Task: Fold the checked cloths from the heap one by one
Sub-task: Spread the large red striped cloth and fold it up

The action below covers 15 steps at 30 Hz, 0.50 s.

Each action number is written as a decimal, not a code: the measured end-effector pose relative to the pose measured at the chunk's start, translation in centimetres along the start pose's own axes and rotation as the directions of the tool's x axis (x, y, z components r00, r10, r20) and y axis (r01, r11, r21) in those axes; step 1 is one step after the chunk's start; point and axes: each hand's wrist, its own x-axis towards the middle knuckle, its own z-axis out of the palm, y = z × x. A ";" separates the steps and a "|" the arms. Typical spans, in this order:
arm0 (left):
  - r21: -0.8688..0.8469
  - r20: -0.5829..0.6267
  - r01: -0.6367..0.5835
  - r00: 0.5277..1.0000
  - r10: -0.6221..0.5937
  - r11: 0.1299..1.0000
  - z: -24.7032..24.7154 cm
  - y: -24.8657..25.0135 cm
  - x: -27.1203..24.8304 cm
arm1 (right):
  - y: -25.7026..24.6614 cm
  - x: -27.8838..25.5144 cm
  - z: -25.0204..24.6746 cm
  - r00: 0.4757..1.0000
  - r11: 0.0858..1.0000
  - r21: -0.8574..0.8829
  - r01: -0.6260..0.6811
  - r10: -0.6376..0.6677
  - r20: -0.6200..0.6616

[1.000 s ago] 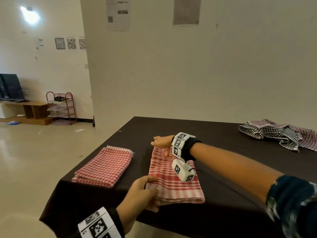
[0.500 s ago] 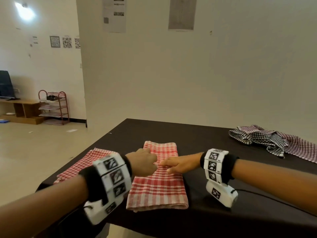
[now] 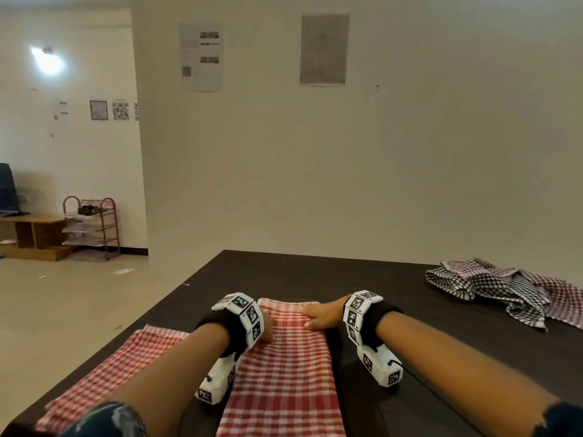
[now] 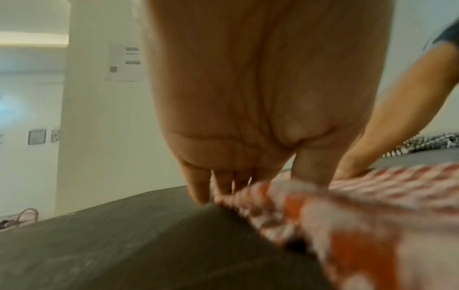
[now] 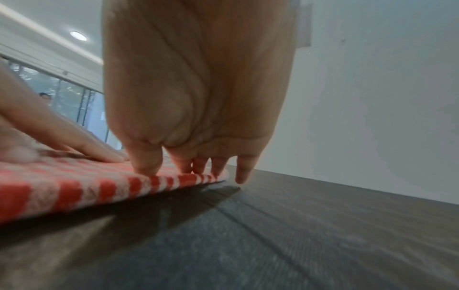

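the red checked cloth (image 3: 284,357) is laid flat on the dark tabletop (image 3: 362,272), folded into a long strip that runs from the near edge toward the far side. its far end is pressed down by both hands. the left hand (image 3: 266,326) is set on the far left part, and its fingers (image 4: 198,188) are held straight down at the cloth's edge, with nothing gripped. the right hand (image 3: 321,315) is set on the far right corner, and its fingers (image 5: 146,162) are stretched out, tips on the cloth, with the smallest one off the edge; nothing is gripped here either.

the cloth is judged to be light, thin and very soft. it cannot be broken, but it can be slid and bunched up with ease on the smooth tabletop. for the next fold, the two far corners are best pinched, one in each hand, so the layers are kept together.

just to the left, another folded red cloth (image 3: 126,367) is seen, already done. well apart, at the far right of the tabletop, the heap (image 3: 492,288) of dark and purple checked cloths is waiting, not yet folded.
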 end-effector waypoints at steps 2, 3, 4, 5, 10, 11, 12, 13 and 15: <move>0.053 0.015 0.033 0.999 -0.034 0.998 0.4 0.1 0.2 | -0.8 -0.9 -0.1 0.999 0.997 -0.071 -0.014 0.017 0.043; 0.084 0.069 -0.008 0.998 0.002 0.996 2.0 1.3 0.3 | -0.6 -1.1 1.6 0.992 0.999 -0.023 -0.038 0.041 0.122; 0.097 0.069 -0.009 0.998 0.002 0.995 1.7 1.3 -0.1 | -1.0 -1.7 1.2 0.988 0.999 -0.011 -0.036 0.038 0.147; 0.126 0.035 0.012 0.999 -0.017 0.992 2.0 1.1 0.2 | -0.9 -2.4 1.3 0.986 1.000 -0.006 -0.026 0.026 0.165; 0.122 0.004 -0.014 1.000 0.014 0.992 0.9 -0.1 2.9 | -1.7 -7.5 -0.6 0.979 0.986 0.081 0.144 -0.154 0.137; 0.086 0.036 -0.030 0.999 0.027 0.996 0.0 0.8 -0.8 | -1.7 -8.6 -0.5 0.971 0.980 0.102 0.170 -0.184 0.150; 0.081 0.074 -0.070 0.995 0.064 0.994 -0.5 1.7 -3.4 | -1.9 -9.8 -0.1 0.966 0.973 0.123 0.198 -0.215 0.147; 0.062 0.074 -0.081 0.994 0.076 0.995 -0.5 2.4 -5.1 | -2.1 -11.3 0.5 0.959 0.965 0.145 0.217 -0.238 0.152; 0.031 0.062 -0.104 0.993 0.101 0.994 1.2 2.8 -7.0 | -2.5 -14.0 1.8 0.949 0.954 0.166 0.248 -0.274 0.159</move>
